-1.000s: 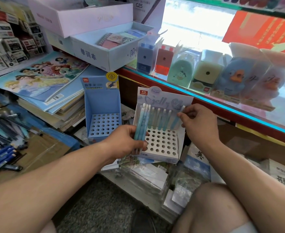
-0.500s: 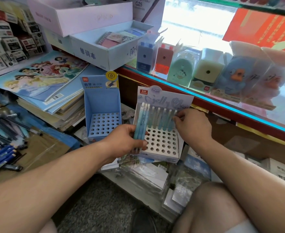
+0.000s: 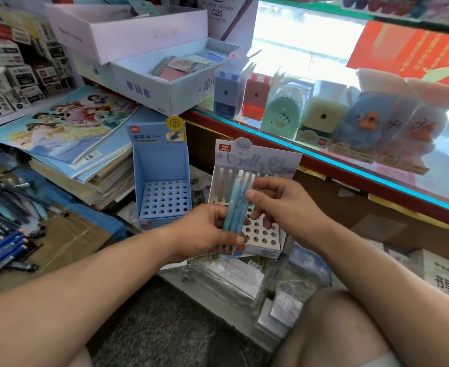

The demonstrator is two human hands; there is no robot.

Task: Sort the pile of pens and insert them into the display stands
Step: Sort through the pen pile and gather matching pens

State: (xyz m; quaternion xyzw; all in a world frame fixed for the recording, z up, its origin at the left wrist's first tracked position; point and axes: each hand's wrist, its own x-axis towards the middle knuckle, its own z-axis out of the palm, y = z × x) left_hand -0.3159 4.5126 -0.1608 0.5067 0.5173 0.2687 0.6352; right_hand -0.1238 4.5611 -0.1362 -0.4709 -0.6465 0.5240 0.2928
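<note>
Blue pens (image 3: 234, 207): a small pale bundle, near upright and leaning a little right, held in front of the white stand's holes. The lower tips show below the left fingers.
Left hand (image 3: 205, 231): fingers and thumb are curled round the lower half of the bundle.
Right hand (image 3: 284, 205): it is close beside the left hand. The thumb tip is on the front of the bundle's upper half and the fingers are curled behind, pinching there. Whether it pinches one pen or several I cannot tell.
White stand (image 3: 260, 157): upright behind both hands, with a card back printed "Jelly" and a grid of round holes low at the front.
Back row (image 3: 222, 181): a few pale pens stand in the stand's rear holes at the left, against the card.
Blue stand (image 3: 162, 165): just left of the white one and apart from it. Its whole grid of holes is in view.
Pile (image 3: 3, 215): dark and blue pens lie loose on brown card at the far left, well apart from both stands.
Books (image 3: 67, 133): a slanting stack behind and left of the blue stand, with a cartoon cover on top.
Counter (image 3: 350, 168): glass with a red edge, to the right, with boxed sharpeners (image 3: 321, 112) in a row on top.
Packets (image 3: 234, 274): clear plastic, lying below the white stand.
</note>
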